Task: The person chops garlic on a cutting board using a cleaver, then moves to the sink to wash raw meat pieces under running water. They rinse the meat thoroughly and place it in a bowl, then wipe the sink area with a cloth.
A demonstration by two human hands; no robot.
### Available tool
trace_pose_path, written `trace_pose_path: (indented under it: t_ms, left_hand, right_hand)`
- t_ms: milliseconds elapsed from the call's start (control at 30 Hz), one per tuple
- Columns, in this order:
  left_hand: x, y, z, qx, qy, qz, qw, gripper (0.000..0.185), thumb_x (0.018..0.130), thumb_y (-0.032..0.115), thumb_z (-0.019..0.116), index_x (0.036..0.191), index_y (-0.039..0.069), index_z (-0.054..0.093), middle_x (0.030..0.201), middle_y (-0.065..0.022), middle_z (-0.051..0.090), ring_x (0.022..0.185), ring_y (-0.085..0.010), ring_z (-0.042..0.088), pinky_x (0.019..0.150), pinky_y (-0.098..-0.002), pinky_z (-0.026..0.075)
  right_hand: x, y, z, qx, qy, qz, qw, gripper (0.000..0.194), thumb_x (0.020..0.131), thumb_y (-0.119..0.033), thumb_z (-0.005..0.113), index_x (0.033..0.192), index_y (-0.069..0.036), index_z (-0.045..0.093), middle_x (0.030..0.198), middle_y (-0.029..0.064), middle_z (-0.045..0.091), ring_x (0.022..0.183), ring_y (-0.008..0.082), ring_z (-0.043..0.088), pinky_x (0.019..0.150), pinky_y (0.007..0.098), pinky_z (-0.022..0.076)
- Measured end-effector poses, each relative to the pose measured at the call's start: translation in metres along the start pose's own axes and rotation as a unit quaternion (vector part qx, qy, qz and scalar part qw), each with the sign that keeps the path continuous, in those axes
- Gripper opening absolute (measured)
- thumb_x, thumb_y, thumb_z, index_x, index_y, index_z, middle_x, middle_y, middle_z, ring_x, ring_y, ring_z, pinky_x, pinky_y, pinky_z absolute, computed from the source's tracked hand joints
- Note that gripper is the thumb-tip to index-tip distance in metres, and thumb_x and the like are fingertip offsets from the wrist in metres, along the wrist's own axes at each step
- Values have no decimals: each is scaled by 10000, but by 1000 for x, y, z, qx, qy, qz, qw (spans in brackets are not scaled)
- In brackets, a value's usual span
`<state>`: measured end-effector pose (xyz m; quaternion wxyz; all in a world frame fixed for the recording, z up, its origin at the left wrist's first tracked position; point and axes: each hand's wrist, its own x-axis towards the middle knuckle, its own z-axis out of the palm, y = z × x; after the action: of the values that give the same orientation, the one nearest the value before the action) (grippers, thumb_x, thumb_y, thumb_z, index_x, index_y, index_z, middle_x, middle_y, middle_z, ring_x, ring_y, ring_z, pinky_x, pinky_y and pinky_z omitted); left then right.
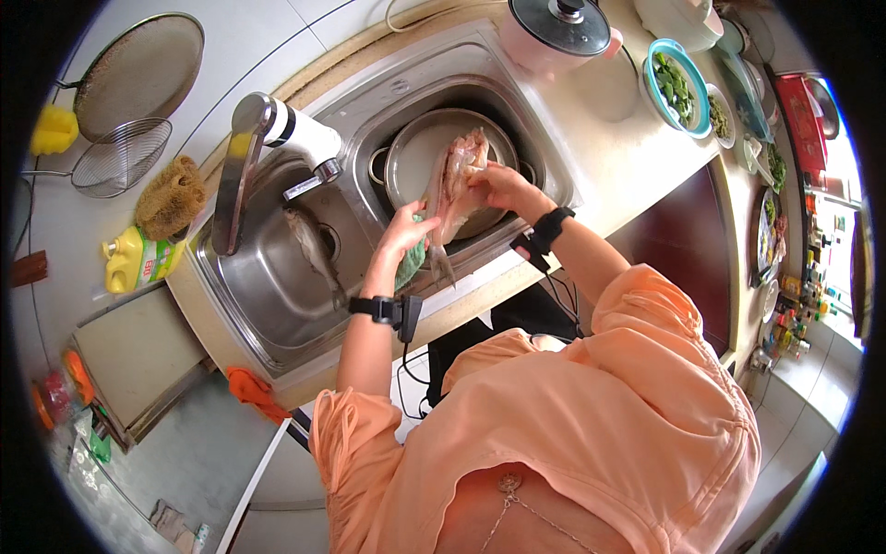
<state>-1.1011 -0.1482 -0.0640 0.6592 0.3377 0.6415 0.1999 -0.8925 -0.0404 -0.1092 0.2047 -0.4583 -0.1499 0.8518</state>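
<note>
An opened, gutted fish (450, 194) is held over a two-handled steel pot (415, 156) in the right-hand sink bowl. Its pinkish cut flesh shows, and the tail points towards me. My left hand (407, 232) grips one side of it nearer the tail, thumb against the body. On the other side, my right hand (509, 187) has its fingers on the opened flesh. A green cloth (411, 266) is just below my left hand; whether that hand touches it, I cannot tell. Another whole fish (310, 248) lies in the left-hand sink bowl (256, 298) beside the drain.
A white faucet (304, 131) reaches over the left bowl. At far left are a yellow detergent jug (135, 260), a brown scrubber (171, 197) and hanging strainers (138, 76). A lidded pot (557, 41) and a blue-rimmed bowl of greens (675, 86) stand on the counter at right.
</note>
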Motion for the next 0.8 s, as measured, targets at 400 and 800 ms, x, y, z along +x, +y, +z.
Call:
trace_pose_path:
  t_ms: [400,800]
  left_hand:
    - [30,-8,8,175,78,-105,976,710,749,213,699,1331,-27,372,1030,-198,629,663,-216,662,648,-329,519]
    - [-61,-13,-9,-88,105,-7,991,434,826,223,671,1200,39,550,848,-84,653,485,-96,510,443,-252,407]
  right_hand:
    - [97,-7,-44,-499,157,94,847,613,693,-355,721,1170,-32,510,945,105,590,850,197,607,684,343,522]
    - [124,13,-23,-590,171,-22,788,619,763,-471,634,1068,66,594,1071,246,617,1051,352,583,871,394,467]
